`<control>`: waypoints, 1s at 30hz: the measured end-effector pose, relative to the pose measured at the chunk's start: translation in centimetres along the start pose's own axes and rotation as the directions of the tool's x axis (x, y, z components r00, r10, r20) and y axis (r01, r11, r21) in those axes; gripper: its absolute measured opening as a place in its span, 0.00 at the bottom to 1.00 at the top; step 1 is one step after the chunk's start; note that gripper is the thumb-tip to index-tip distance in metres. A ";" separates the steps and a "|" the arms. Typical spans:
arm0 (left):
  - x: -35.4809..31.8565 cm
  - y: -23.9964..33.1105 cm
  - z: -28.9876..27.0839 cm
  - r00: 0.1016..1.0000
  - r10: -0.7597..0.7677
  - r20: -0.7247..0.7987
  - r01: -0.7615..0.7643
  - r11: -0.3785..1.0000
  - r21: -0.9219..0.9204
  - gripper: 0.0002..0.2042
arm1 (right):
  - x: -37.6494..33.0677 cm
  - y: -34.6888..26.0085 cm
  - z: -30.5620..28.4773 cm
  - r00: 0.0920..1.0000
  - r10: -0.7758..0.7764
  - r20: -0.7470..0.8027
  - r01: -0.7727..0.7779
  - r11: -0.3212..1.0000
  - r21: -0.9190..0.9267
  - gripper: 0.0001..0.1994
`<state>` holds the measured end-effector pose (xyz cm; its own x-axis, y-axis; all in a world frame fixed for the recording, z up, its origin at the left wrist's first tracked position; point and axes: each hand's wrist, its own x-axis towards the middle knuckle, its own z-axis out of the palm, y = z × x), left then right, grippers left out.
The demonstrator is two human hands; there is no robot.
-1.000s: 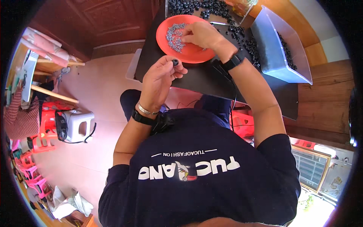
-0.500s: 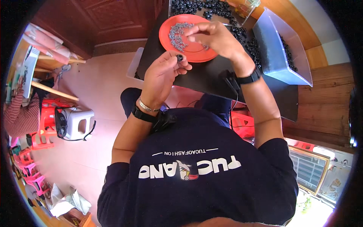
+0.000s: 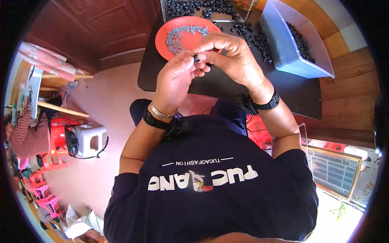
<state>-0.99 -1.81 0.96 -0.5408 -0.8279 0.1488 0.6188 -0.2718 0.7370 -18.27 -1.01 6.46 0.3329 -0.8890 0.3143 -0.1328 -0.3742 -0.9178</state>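
Observation:
A small black round knob-like part [image 3: 196, 59] is pinched between the thumb and fingers of my left hand [image 3: 175, 81]. My right hand [image 3: 240, 60] meets it from the other side, thumb and forefinger closed together at the part. Whatever those right fingertips hold, if anything, is too small to make out. Just beyond both hands lies a red plate [image 3: 161, 38], partly covered by them. Small silver metal pieces [image 3: 174, 43] are spread over it in a curved band.
Behind the plate, a clear box [image 3: 231, 19] contains many black parts. More black parts [image 3: 262, 46] lie loose on the dark table [image 3: 219, 86]. A translucent bluish bin [image 3: 289, 62] with black parts stands at the right. Stools and another person's striped sleeve [image 3: 30, 135] are at far left.
My right hand has come from over the plate to the black part in my left hand, its thumb and forefinger closing there. The view has shifted slightly.

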 end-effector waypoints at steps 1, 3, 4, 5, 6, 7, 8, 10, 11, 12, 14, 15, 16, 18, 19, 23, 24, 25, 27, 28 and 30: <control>0.0 -0.2 0.0 1.000 -0.003 0.008 0.004 1.000 -0.022 0.13 | -0.2 -0.1 0.1 0.998 -0.054 -0.031 0.051 0.995 -0.090 0.08; 0.1 -0.4 0.3 1.000 -0.006 0.018 0.007 0.999 -0.040 0.13 | -0.6 -0.7 0.2 0.991 -0.130 -0.033 0.122 0.976 -0.183 0.09; 0.2 -0.6 0.5 1.000 0.010 -0.005 -0.010 0.996 -0.086 0.12 | -0.9 -0.9 0.4 0.979 -0.202 -0.026 0.187 0.943 -0.274 0.10; 0.2 -0.6 1.0 0.999 0.024 -0.027 -0.027 0.991 -0.131 0.12 | -1.2 -1.1 0.5 0.979 -0.203 -0.028 0.188 0.943 -0.274 0.10; 0.3 -0.5 1.5 0.999 0.023 -0.025 -0.026 0.991 -0.129 0.12 | -1.5 -1.1 0.7 0.967 -0.247 -0.065 0.208 0.910 -0.358 0.12; 0.3 -0.2 2.1 0.999 0.009 -0.047 -0.014 0.993 -0.113 0.12 | -1.6 -1.1 0.9 0.952 -0.291 -0.098 0.221 0.870 -0.441 0.13; 0.3 0.0 2.5 0.998 -0.004 -0.068 -0.002 0.995 -0.097 0.11 | -1.7 -0.9 0.9 0.941 -0.319 -0.115 0.227 0.845 -0.484 0.15; 0.2 -0.3 2.1 0.999 0.004 -0.049 -0.009 0.995 -0.099 0.11 | -1.9 -0.4 0.9 0.934 -0.324 -0.149 0.219 0.852 -0.476 0.16; 0.2 -0.4 2.0 0.999 0.014 -0.033 -0.018 0.995 -0.103 0.11 | -1.9 -0.3 0.9 0.928 -0.327 -0.179 0.212 0.858 -0.467 0.16; 0.3 -0.4 1.9 0.999 0.013 -0.031 -0.016 0.995 -0.102 0.11 | -2.0 -0.3 0.9 0.927 -0.327 -0.182 0.211 0.858 -0.468 0.16; 0.3 -0.5 1.9 1.000 0.002 -0.019 -0.004 0.996 -0.094 0.11 | -2.3 -0.4 1.0 0.930 -0.320 -0.181 0.192 0.841 -0.505 0.16; 0.3 -0.5 2.0 1.000 0.000 -0.019 -0.002 0.996 -0.094 0.11 | -2.3 -0.4 1.0 0.930 -0.319 -0.182 0.190 0.842 -0.505 0.16; 0.3 -0.5 2.2 0.999 0.007 -0.037 -0.010 0.996 -0.089 0.10 | -2.4 -0.4 1.0 0.925 -0.330 -0.187 0.191 0.831 -0.522 0.16; 0.4 -0.6 2.2 0.998 0.014 -0.055 -0.019 0.996 -0.083 0.10 | -2.4 -0.3 1.1 0.920 -0.341 -0.191 0.193 0.821 -0.537 0.16; 0.4 -0.7 2.1 0.999 0.017 -0.051 -0.020 0.998 -0.058 0.10 | -2.4 -0.2 1.1 0.921 -0.336 -0.198 0.184 0.822 -0.539 0.16; 0.5 -0.6 2.3 0.999 0.022 -0.025 -0.022 1.000 -0.002 0.10 | -2.7 0.1 1.1 0.896 -0.409 -0.175 0.234 0.768 -0.597 0.17; 0.5 -0.6 2.4 0.999 0.020 -0.027 -0.020 1.000 -0.003 0.10 | -2.7 0.1 1.1 0.897 -0.407 -0.175 0.232 0.769 -0.596 0.17; 0.4 -0.6 2.5 0.999 0.020 -0.043 -0.020 1.000 -0.013 0.10 | -2.7 0.1 1.2 0.886 -0.427 -0.182 0.237 0.753 -0.614 0.17; 0.4 -0.6 2.8 0.998 0.020 -0.059 -0.022 1.000 -0.022 0.10 | -2.7 0.2 1.4 0.874 -0.448 -0.188 0.242 0.736 -0.632 0.18; 0.3 -0.7 3.0 0.996 0.016 -0.091 -0.021 0.999 -0.046 0.09 | -2.7 0.3 1.7 0.859 -0.467 -0.213 0.223 0.713 -0.665 0.18; 0.3 -0.8 3.1 0.992 0.010 -0.123 -0.019 0.997 -0.072 0.09 | -2.8 0.7 2.0 0.843 -0.483 -0.237 0.200 0.690 -0.696 0.18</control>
<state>-3.43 -0.32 2.52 -0.4607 -0.8844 0.0740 0.6680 -0.2906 0.6851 -17.40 1.80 4.47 0.1232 -0.6307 0.7661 -0.6749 -0.6192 -0.4012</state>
